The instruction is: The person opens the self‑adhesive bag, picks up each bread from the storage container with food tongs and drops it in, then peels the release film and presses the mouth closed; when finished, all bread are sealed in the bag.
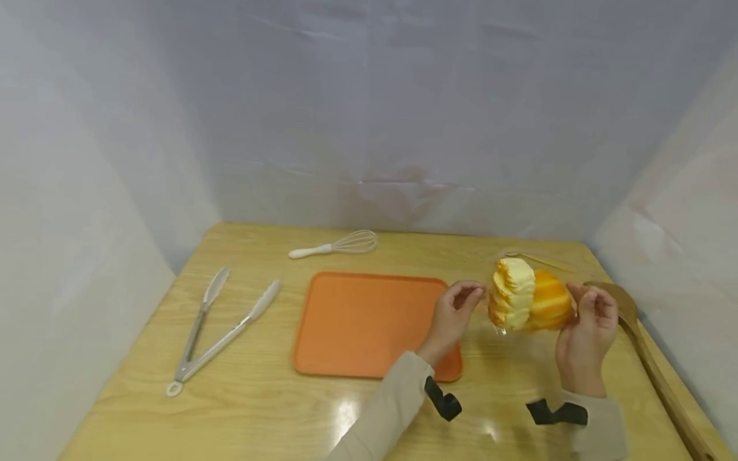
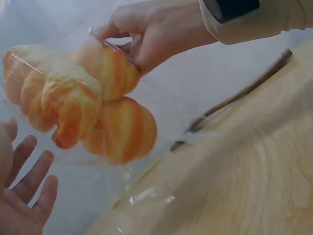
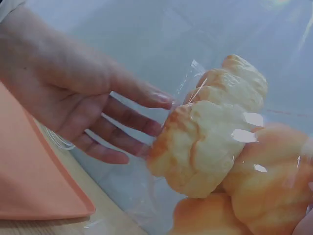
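Observation:
Several bread rolls (image 1: pixel 544 301), pale yellow and orange-brown, sit in a clear plastic bag (image 2: pixel 151 193) held up above the table's right side. My right hand (image 1: pixel 588 326) grips the bag at its right end, thumb and fingers closed on the plastic beside a striped roll (image 2: pixel 129 129). At the opposite end, the left hand (image 1: pixel 452 320) pinches the bag's edge between thumb and forefinger, close to the pale ridged roll (image 3: pixel 205 142). Its other fingers (image 3: pixel 122 142) are extended and spread.
An orange tray (image 1: pixel 369 326) lies mid-table, partly under my left forearm. Behind it is a white-handled whisk (image 1: pixel 334 245). Spread metal tongs (image 1: pixel 213 346) lie at the left. A wooden spatula (image 1: pixel 651 358) lies along the right edge, and a thin wooden utensil (image 1: pixel 544 260) lies at the back right.

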Tool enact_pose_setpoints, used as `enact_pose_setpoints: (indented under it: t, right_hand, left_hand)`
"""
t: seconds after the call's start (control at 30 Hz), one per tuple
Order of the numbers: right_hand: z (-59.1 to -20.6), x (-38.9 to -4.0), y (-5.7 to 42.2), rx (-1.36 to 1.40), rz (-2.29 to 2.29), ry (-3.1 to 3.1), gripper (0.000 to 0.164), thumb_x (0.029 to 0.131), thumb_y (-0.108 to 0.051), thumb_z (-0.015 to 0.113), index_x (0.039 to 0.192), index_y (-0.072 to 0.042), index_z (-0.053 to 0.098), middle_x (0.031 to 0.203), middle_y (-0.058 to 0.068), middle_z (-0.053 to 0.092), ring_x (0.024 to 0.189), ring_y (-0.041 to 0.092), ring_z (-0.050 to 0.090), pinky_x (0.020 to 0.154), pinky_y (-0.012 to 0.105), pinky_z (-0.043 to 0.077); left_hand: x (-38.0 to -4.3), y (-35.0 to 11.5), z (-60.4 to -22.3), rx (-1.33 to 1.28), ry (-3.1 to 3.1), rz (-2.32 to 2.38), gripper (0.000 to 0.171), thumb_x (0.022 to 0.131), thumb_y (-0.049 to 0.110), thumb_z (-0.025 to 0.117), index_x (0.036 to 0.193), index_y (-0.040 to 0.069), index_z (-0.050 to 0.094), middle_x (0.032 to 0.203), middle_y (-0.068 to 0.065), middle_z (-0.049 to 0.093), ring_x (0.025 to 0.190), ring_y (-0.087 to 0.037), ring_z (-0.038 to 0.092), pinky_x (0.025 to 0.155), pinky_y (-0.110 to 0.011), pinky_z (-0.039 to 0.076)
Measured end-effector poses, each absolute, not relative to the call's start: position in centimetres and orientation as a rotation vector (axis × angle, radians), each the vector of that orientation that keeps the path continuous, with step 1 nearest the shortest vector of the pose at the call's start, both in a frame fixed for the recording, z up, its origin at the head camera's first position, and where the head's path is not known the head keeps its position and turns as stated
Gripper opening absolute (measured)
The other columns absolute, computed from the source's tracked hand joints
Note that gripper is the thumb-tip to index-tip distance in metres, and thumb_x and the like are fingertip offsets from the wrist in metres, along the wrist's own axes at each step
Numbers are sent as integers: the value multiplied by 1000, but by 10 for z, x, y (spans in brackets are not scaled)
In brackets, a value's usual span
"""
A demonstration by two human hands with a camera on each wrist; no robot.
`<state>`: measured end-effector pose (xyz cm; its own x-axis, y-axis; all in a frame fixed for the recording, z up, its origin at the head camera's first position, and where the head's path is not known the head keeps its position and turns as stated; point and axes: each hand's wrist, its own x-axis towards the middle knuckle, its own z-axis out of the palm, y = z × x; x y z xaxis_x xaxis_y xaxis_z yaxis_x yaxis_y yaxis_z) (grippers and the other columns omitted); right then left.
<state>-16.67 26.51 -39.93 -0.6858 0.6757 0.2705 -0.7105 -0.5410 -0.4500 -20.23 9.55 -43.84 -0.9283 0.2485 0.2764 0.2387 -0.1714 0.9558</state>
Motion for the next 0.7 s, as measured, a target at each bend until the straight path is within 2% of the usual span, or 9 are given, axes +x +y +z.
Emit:
enact_pose_setpoints:
  t: [0.07, 0.17, 0.23, 0.33, 0.47, 0.53, 0.7]
  right_hand:
    - [-400, -166, 268, 111, 2259, -587, 10, 88, 3, 61, 93, 9, 55, 88, 16, 58, 82, 29, 68, 78, 33, 57]
    - [-402, -165, 272, 161, 2316, -470, 10, 90, 3, 58, 95, 9, 52, 87, 18, 57, 82, 31, 67, 76, 36, 59]
    - [-404, -165, 273, 188, 2350, -436, 10, 91, 3, 56, 95, 9, 50, 86, 18, 58, 82, 33, 67, 75, 38, 59]
    - [-405, -165, 273, 173, 2381, -422, 12, 89, 1, 58, 95, 8, 50, 85, 18, 59, 81, 33, 68, 73, 38, 59]
    - [-406, -164, 273, 136, 2352, -468, 13, 88, 1, 60, 95, 8, 51, 86, 16, 59, 81, 32, 68, 72, 37, 60]
    - [-406, -164, 275, 123, 2324, -492, 12, 88, 1, 60, 94, 8, 52, 86, 16, 59, 81, 31, 69, 71, 36, 60]
    - [-403, -164, 281, 101, 2262, -490, 14, 87, -1, 60, 92, 9, 52, 83, 18, 59, 81, 32, 68, 75, 37, 60]
  left_hand:
    - [-201, 95, -443, 608, 2010, 2245, 32, 101, 19, 54, 127, 2, 60, 119, -18, 66, 110, -30, 64, 91, -22, 53]
    - [-199, 95, -453, 599, 2039, 2090, 38, 101, 23, 54, 135, 6, 56, 124, -13, 65, 113, -22, 63, 92, -21, 52]
    - [-199, 97, -458, 580, 2050, 2039, 38, 100, 26, 56, 133, 8, 58, 125, -10, 65, 112, -18, 63, 91, -20, 52]
    - [-198, 100, -462, 561, 2102, 2016, 30, 99, 28, 58, 122, 10, 66, 119, -7, 68, 106, -14, 65, 85, -19, 53]
    - [-198, 101, -461, 577, 2260, 1972, 22, 100, 26, 55, 107, 10, 68, 106, -7, 72, 95, -17, 67, 74, -16, 51]
    - [-198, 100, -458, 617, 2389, 1903, 20, 100, 25, 53, 104, 11, 67, 97, -6, 72, 83, -15, 67, 65, -14, 48]
    - [-203, 93, -451, 790, 2707, 1645, 19, 101, 27, 51, 101, 12, 64, 76, -2, 67, 56, -4, 53, 51, -12, 37]
